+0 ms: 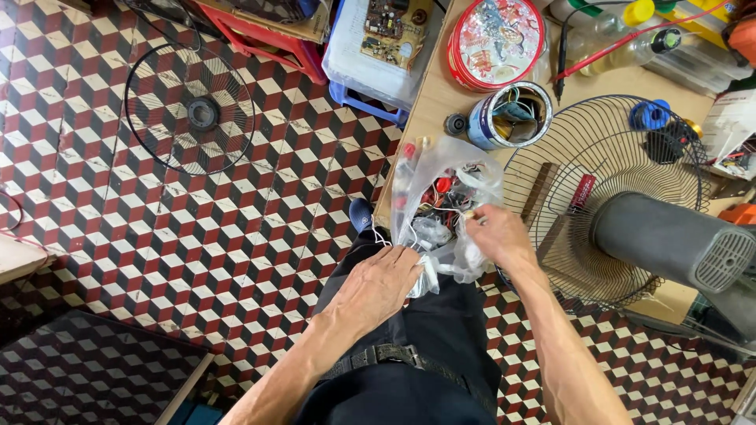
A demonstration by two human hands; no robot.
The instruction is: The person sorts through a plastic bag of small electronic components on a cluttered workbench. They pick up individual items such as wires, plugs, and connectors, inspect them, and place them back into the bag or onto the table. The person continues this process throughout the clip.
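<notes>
Both my forearms reach forward and down from the bottom of the view, bare to the elbow, over my dark trousers. My left hand [383, 282] is turned palm down, fingers curled shut around the bunched lower edge of the clear, crinkled plastic bag of small parts [441, 201], gripping it just in front of my waist. My right hand [496, 234] comes in from the right with the wrist bent, fingertips pinched on the bag's upper rim; something small and pale sits at the fingertips, but I cannot tell what it is.

The bag hangs between my two hands, its top resting against the front edge of the light wooden desk [441, 86]. Inside it I see red and white bits and wires.

Just right of my right hand, a round wire fan guard [551, 157] lies on the desk with a grey fan motor housing [669, 236] over it. Beyond the bag stands an open tin can [510, 116] stuffed with wires.
</notes>
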